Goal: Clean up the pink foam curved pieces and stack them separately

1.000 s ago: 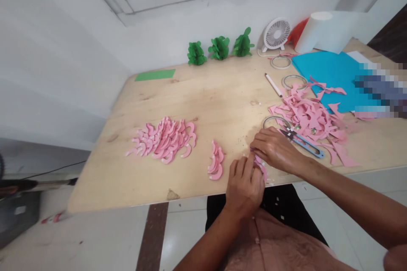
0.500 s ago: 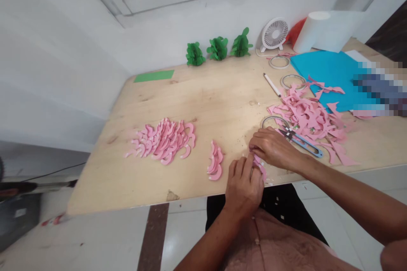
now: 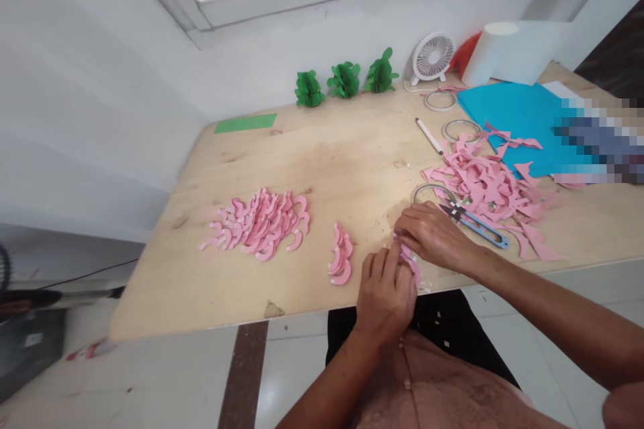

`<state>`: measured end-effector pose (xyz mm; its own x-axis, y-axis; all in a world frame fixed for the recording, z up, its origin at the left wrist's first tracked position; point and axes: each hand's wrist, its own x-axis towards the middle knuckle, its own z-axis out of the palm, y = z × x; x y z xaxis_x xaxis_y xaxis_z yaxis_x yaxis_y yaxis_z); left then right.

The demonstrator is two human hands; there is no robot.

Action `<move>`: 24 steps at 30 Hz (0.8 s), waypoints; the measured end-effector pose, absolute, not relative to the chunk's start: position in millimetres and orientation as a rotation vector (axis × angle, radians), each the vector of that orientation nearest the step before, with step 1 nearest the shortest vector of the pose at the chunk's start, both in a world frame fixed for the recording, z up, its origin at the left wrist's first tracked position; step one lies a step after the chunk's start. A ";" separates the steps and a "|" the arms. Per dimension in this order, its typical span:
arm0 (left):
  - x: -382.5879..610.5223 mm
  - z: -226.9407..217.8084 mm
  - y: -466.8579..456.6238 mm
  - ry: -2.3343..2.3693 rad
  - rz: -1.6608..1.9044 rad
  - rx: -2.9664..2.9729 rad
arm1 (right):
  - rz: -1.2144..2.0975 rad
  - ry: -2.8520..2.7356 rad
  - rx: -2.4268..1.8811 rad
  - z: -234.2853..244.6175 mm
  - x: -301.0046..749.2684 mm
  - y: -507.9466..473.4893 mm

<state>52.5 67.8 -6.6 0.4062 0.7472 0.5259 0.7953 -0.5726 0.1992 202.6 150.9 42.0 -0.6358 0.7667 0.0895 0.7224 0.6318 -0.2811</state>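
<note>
Near the table's front edge my left hand (image 3: 386, 285) and my right hand (image 3: 430, 233) meet, fingers closed, over a pink paper cutout (image 3: 414, 269). Most of that piece is hidden under the fingers. To the left of my left hand lies a small stack of curved pink paper pieces (image 3: 342, 256) with white tabs. Farther left spreads a larger pile of pink paper curves (image 3: 264, 224). Beside my right hand rest blue-handled thread snips (image 3: 480, 226) and a roll of tape (image 3: 433, 192), partly covered by the hand.
Pink paper scraps (image 3: 486, 177) heap on the right, by blue sheets (image 3: 523, 114). Two tape rolls and a white pen (image 3: 429, 135) lie behind. Along the wall stand green paper shapes (image 3: 345, 80) and a small white fan (image 3: 433, 57). A green strip (image 3: 245, 123) lies at back left.
The view has shifted slightly. Both hands stay in nearly the same place, fingers still together on the pink paper.
</note>
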 end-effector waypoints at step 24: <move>53.1 -5.7 67.7 -1.410 -0.878 -2.550 | 0.297 -2.731 -1.280 46.4 199.6 151.5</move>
<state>53.1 67.7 -5.7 0.4058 0.7461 0.5278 0.8026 -0.5672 0.1847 199.6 151.5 46.4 -0.6381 0.7697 0.0169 0.7481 0.6251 -0.2228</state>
